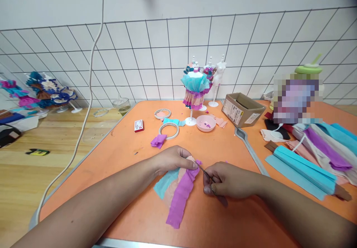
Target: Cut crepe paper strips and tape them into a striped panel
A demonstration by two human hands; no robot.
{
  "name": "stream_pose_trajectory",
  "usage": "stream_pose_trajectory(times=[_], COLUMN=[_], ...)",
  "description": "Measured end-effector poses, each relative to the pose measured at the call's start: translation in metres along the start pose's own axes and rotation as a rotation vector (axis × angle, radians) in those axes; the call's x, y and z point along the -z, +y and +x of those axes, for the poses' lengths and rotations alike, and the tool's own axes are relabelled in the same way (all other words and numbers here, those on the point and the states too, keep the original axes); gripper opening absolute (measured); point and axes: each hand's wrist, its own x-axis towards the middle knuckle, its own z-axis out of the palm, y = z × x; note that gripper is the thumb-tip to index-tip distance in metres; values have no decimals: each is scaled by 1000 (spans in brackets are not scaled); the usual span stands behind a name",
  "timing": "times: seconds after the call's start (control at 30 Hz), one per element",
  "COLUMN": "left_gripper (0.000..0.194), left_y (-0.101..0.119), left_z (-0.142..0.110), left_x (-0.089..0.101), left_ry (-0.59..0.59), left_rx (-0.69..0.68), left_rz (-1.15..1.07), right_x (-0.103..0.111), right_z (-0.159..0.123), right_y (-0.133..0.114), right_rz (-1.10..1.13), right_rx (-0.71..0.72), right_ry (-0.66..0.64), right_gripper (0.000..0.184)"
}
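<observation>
Purple, peach and light-blue strips of crepe paper [181, 199] hang down from my left hand [175, 159], pinched together between thumb and fingers. My right hand [223, 179] is closed around the handles of a small pair of scissors [206, 173]. The blades point up and left and meet the top edge of the strips beside my left thumb. Whether the blades are apart is too small to tell. Just beyond my left hand lie a folded purple piece of paper [158, 141] and a roll of tape [169, 131].
A mini mannequin in a ruffled paper dress [196, 88] stands at the back, near a pink bowl [205, 123] and a cardboard box [242, 109]. Crepe paper rolls [304, 170] lie on the right. A small red-and-white box [138, 125] sits left; a white cable [90, 77] hangs there.
</observation>
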Motion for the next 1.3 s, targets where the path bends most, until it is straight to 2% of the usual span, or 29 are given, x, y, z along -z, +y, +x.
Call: stream_pose_trajectory(times=[0.27, 0.47, 0.63, 0.87, 1.17, 1.3], left_gripper=[18, 21, 20, 18, 18, 18], left_y=[0, -2, -3, -7, -5, -5], left_z=[1, 3, 3, 5, 4, 4], left_x=[1, 4, 4, 4, 3, 3], left_ry=[9, 9, 6, 6, 18, 20], left_rx=[5, 7, -19, -45, -13, -18], left_rz=[-73, -148, -109, -61, -65, -63], right_x=[1, 4, 4, 2, 2, 2], right_z=[0, -2, -2, -2, 1, 0], right_y=[-1, -2, -3, -1, 4, 2], right_rz=[47, 176, 86, 32, 34, 36], right_rx=[-14, -39, 7, 3, -27, 7], right_ry=[14, 43, 48, 51, 19, -3], right_gripper=[14, 26, 29, 33, 19, 26])
